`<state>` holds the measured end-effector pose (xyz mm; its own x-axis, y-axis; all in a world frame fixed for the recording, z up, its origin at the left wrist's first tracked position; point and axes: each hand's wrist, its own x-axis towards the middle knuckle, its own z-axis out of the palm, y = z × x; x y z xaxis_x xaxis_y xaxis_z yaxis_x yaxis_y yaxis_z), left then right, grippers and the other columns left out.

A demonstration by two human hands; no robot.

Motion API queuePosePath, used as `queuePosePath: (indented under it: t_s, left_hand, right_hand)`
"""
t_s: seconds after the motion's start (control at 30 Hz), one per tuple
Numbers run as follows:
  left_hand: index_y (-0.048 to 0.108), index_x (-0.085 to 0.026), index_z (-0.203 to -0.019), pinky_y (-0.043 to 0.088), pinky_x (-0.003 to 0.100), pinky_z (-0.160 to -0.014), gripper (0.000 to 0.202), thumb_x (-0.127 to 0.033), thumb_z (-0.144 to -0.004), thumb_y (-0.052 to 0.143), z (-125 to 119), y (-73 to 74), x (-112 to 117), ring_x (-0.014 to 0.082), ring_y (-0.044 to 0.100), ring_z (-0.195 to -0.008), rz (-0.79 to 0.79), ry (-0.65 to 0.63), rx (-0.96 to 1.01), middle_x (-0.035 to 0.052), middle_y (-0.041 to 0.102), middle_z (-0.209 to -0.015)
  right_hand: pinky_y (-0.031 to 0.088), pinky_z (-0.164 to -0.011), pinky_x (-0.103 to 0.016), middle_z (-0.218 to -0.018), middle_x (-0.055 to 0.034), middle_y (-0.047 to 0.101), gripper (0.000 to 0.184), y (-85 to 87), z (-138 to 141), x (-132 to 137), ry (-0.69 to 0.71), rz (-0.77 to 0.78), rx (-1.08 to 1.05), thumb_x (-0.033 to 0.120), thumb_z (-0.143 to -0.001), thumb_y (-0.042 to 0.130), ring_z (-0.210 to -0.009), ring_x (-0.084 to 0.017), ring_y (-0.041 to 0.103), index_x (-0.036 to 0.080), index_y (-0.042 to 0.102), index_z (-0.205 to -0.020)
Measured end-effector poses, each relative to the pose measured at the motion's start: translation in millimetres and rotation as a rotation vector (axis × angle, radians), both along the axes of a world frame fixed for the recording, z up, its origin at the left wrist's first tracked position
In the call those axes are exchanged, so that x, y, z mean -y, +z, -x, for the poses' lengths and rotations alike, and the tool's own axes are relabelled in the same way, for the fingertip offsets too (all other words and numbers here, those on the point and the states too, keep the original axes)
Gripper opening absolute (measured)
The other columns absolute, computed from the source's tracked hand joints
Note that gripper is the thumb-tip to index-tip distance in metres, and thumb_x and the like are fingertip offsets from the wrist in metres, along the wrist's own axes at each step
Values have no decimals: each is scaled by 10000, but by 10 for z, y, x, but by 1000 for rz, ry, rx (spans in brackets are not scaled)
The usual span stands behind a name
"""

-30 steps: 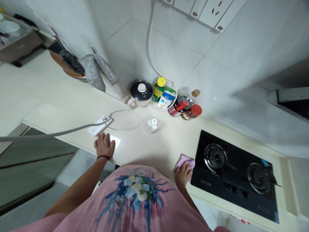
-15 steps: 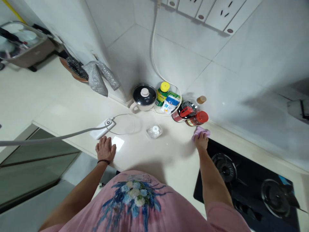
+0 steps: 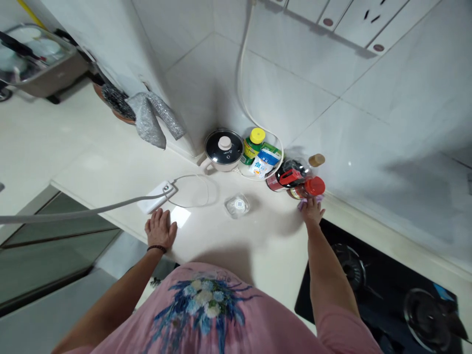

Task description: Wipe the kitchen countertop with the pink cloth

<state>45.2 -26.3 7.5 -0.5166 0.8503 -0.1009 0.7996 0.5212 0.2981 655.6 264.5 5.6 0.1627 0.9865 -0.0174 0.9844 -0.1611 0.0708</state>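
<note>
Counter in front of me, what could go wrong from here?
The right hand and cloth are right by the red-lidded jar, so a careless push might topple it. The left hand rests beside the white device and could snag the grey cable. The clear container sits between both hands; a sweeping arm may knock it.

The person wears a plain pink top [image 3: 280, 319], its short sleeve [image 3: 341, 322] ending well behind the right hand [image 3: 312, 212]. Blue-and-cream flowers [image 3: 206, 300] spread midway between both hands. A dark bracelet [image 3: 157, 248] (apparently beaded) rings the wrist behind the left hand [image 3: 161, 230].
</note>
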Motion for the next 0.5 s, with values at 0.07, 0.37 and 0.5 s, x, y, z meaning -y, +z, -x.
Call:
queuePosePath:
  t_s: [0.07, 0.37, 0.5]
  left_hand:
    - [490, -134, -1596, 100, 548, -1337, 676, -469, -1013, 421, -2, 4, -2, 328, 219, -1647, -5, -4, -2, 204, 375, -1724]
    - [499, -140, -1596, 110, 563, -1330, 679, -461, -1001, 433, 1, 27, -14, 337, 230, -1642, -27, -3, 29, 205, 377, -1727]
    - [498, -149, -1599, 111, 565, -1329, 680, -456, -994, 444, 1, 24, -13, 336, 231, -1642, -34, -2, 36, 197, 380, -1728]
  right_hand:
    - [219, -1222, -754, -1741, -167, 363, 626, -22, 122, 166, -13, 25, -39, 307, -1076, 261, -1517, -373, 374, 260, 382, -1688]
    - [263, -1288, -628, -1643, -220, 492, 617, -99, 611, 1268, 162, 13, -155, 315, -1062, 309, -1574, -354, 343, 122, 470, -1625]
    - [299, -1279, -627, -1657, -200, 474, 620, -185, 700, 2032, 268, 2, -238, 327, -1076, 284, -1590, -355, 336, 171, 388, -1667]
